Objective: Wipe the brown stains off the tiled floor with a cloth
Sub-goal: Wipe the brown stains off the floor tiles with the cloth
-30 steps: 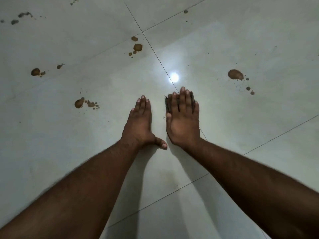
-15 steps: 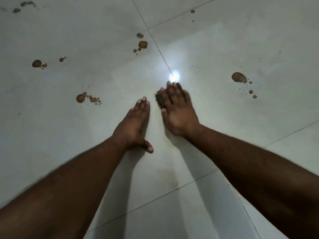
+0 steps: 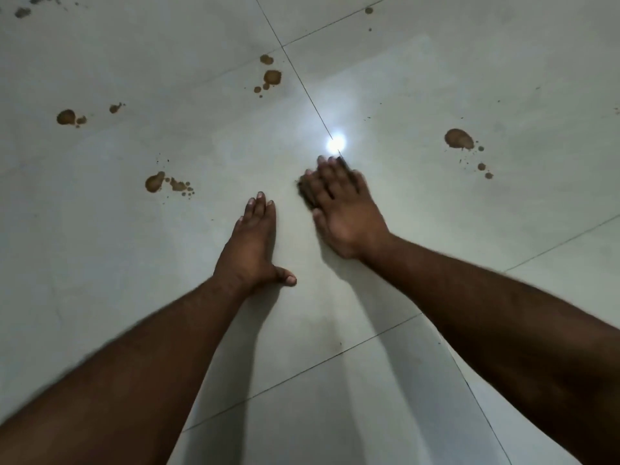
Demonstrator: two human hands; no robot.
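Observation:
My right hand lies flat with straight fingers on a dark cloth, pressing it onto the pale tiled floor; only the cloth's edge shows beside my fingers. My left hand rests flat on the tile just to its left, thumb spread out. Brown stains lie around: one patch left of my left hand, a cluster ahead near the tile joint, one blot to the right, and another at far left.
A bright light reflection sits on the tile joint just beyond my right fingertips. Greyish smudges mark the far left corner. Small brown specks lie at the top.
My right hand has slid the cloth forward and to the left, now angled leftward. My left hand stays planted on the floor.

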